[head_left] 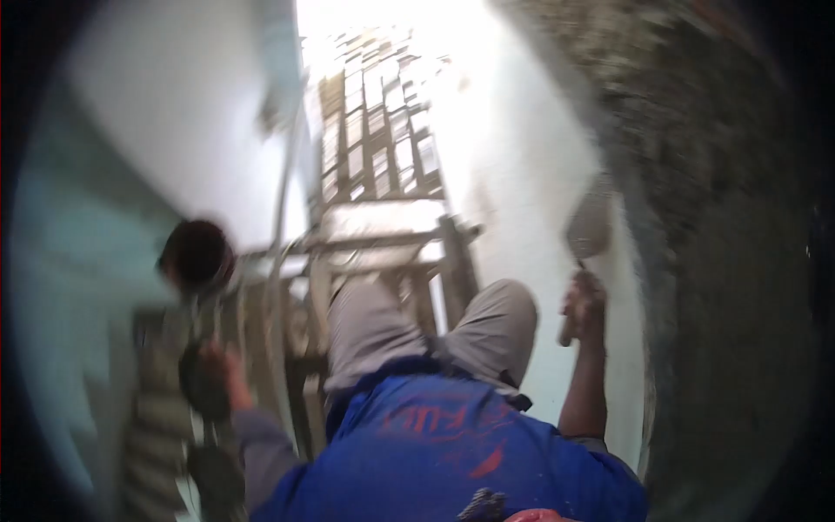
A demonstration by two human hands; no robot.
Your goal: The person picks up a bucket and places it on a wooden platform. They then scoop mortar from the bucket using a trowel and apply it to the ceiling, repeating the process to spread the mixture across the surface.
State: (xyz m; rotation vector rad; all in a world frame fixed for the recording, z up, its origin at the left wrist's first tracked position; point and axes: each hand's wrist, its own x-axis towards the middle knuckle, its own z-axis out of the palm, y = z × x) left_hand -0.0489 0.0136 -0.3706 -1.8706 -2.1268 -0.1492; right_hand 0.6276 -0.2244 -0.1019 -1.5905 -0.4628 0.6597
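Note:
My right hand (584, 303) is wrapped round the handle of a trowel (591, 224), on the right by the pale wall. The trowel's blade points upward in the view, away from me. On the left, my left hand (224, 361) is smeared by motion, its fingers at the edge of a dark round thing (202, 383). I cannot tell whether the hand grips it. Below my chest in a blue shirt (435, 444), my bent knees in light trousers (383, 326) show in the middle.
Wooden bars and planks (383, 235) stand in front of my knees, with a pole (283, 209) to their left. A rough grey surface (722, 261) runs down the right side. A blurred, dark rounded shape (198, 254) is at the left. Brickwork (374, 130) lies beyond.

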